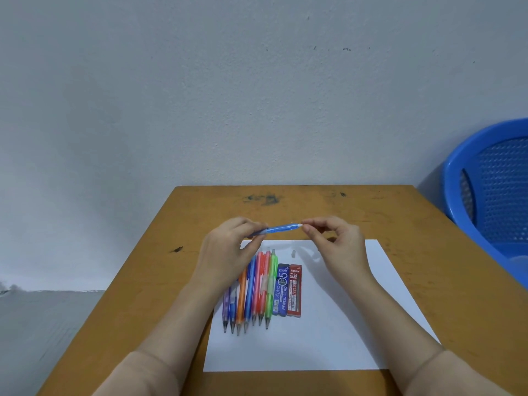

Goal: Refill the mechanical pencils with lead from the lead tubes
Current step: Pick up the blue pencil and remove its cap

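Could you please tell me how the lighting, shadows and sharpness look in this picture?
Head view: soft, even light, no glare on the paper; a faint shadow lies on it under the right hand; the held blue pencil looks slightly soft, while labels on the lead tubes read clearly; the basket at the right edge looks lens-stretched.

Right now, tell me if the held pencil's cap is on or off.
Off: the blue pencil shows its bare white eraser; a small clear cap lies on the paper.
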Tool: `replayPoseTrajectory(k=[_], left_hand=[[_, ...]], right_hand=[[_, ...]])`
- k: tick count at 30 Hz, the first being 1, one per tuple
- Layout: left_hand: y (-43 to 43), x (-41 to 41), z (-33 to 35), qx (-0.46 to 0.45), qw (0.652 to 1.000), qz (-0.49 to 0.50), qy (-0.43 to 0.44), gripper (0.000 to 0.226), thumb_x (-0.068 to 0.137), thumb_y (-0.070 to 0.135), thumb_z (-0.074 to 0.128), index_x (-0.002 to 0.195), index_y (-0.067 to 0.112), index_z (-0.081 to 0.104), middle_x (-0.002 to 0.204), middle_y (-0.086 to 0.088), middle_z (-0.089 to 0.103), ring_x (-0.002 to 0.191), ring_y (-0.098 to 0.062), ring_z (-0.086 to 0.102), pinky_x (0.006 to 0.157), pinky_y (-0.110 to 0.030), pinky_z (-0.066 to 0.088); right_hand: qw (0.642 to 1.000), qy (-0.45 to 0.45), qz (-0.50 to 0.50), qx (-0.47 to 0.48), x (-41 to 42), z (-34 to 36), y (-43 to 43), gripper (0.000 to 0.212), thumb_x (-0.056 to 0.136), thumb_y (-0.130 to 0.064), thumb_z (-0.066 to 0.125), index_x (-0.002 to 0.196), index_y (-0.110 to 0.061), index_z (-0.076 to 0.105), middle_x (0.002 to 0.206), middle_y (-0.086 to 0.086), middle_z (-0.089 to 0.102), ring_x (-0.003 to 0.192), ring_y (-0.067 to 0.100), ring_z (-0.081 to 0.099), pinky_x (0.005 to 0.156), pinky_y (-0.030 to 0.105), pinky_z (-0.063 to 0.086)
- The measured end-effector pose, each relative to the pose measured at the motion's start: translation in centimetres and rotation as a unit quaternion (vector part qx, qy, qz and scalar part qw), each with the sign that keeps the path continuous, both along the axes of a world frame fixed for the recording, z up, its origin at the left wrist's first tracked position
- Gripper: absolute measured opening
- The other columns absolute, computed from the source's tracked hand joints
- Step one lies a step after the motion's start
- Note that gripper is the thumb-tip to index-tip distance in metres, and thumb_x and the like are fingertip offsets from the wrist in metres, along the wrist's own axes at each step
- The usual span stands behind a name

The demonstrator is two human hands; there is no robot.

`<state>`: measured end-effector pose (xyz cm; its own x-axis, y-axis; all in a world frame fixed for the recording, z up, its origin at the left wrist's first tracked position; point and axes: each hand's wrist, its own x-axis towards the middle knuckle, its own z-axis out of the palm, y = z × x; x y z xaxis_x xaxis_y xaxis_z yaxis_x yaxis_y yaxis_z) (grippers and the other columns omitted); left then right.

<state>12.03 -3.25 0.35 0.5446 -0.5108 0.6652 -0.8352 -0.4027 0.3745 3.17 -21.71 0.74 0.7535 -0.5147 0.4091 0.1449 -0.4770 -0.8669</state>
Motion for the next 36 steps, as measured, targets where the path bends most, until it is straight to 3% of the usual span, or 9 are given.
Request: replayPoseTrajectory(k=[6, 10, 15, 18, 22, 28, 32, 36], left_hand=[[0.0, 0.2, -0.1, 0.001, 1.000, -0.008, 0.004, 0.029, 0.088, 0.039, 0.058, 0.106, 0.021, 0.071, 0.093, 0.009, 0.067, 0.083, -0.001, 0.058, 0.065, -0.018, 0.049], [0.2, 0.2, -0.2, 0.003, 1.000, 0.004, -0.005, 0.022, 0.086, 0.024, 0.067, 0.108, 0.020, 0.071, 0.094, 0.007, 0.067, 0.081, -0.002, 0.058, 0.064, -0.019, 0.050], [0.5, 0.7, 0.1, -0.020, 0.999, 0.033, -0.005, 0.022, 0.084, 0.017, 0.069, 0.106, 0.017, 0.072, 0.094, 0.007, 0.069, 0.081, -0.001, 0.059, 0.067, -0.014, 0.046], [0.5, 0.6, 0.1, -0.024, 0.999, 0.037, 0.000, 0.023, 0.084, 0.017, 0.069, 0.107, 0.015, 0.071, 0.094, 0.005, 0.069, 0.082, -0.003, 0.060, 0.068, -0.016, 0.048], [0.5, 0.6, 0.1, -0.034, 0.999, 0.040, 0.009, 0.024, 0.084, 0.016, 0.070, 0.107, 0.015, 0.071, 0.093, 0.006, 0.069, 0.079, -0.002, 0.058, 0.067, -0.013, 0.046], [0.4, 0.5, 0.1, -0.033, 0.998, 0.044, 0.014, 0.024, 0.084, 0.016, 0.070, 0.107, 0.015, 0.071, 0.093, 0.006, 0.068, 0.079, -0.001, 0.058, 0.066, -0.011, 0.044], [0.3, 0.5, 0.1, -0.033, 0.998, 0.041, 0.019, 0.024, 0.084, 0.016, 0.070, 0.108, 0.016, 0.071, 0.094, 0.007, 0.069, 0.081, -0.001, 0.058, 0.066, -0.012, 0.045], [0.4, 0.4, 0.0, -0.034, 0.998, 0.040, 0.020, 0.024, 0.084, 0.016, 0.070, 0.108, 0.016, 0.071, 0.094, 0.006, 0.069, 0.081, -0.001, 0.058, 0.066, -0.013, 0.046]], right_hand=[[1.000, 0.009, -0.002, 0.005, 0.0, 0.1, 0.1, 0.020, 0.086, -0.016, 0.068, 0.078, -0.034, 0.065, 0.082, -0.013, 0.066, 0.076, -0.003, 0.056, 0.064, 0.020, 0.044], [1.000, -0.001, -0.015, 0.006, 0.1, 0.0, 0.1, 0.023, 0.087, -0.014, 0.066, 0.077, -0.034, 0.063, 0.078, -0.015, 0.064, 0.074, -0.002, 0.055, 0.062, 0.021, 0.043], [0.997, -0.004, -0.034, 0.064, 0.2, 0.0, -0.6, 0.022, 0.089, -0.011, 0.063, 0.077, -0.030, 0.065, 0.076, -0.012, 0.064, 0.070, 0.003, 0.054, 0.068, 0.035, 0.051], [0.998, 0.028, -0.035, 0.043, 0.2, -0.1, -0.7, 0.023, 0.089, -0.011, 0.063, 0.076, -0.029, 0.064, 0.079, -0.011, 0.065, 0.074, 0.006, 0.055, 0.066, 0.028, 0.048], [0.986, 0.150, -0.021, -0.068, 0.2, -0.2, -0.6, 0.019, 0.091, -0.011, 0.060, 0.077, -0.023, 0.064, 0.084, -0.006, 0.061, 0.078, 0.009, 0.053, 0.062, 0.013, 0.036], [0.960, 0.232, -0.003, -0.159, 0.1, -0.5, -0.1, 0.012, 0.091, -0.017, 0.060, 0.085, -0.017, 0.070, 0.089, -0.005, 0.056, 0.074, 0.004, 0.046, 0.067, 0.023, 0.035], [0.953, 0.246, 0.007, -0.176, 0.0, -0.3, 0.2, 0.011, 0.091, -0.019, 0.062, 0.087, -0.015, 0.071, 0.087, -0.007, 0.051, 0.071, 0.000, 0.044, 0.057, 0.012, 0.030], [0.949, 0.251, 0.003, -0.188, 0.1, -0.3, 0.3, 0.012, 0.091, -0.021, 0.062, 0.090, -0.015, 0.072, 0.090, -0.006, 0.050, 0.072, -0.001, 0.043, 0.055, 0.011, 0.027]])
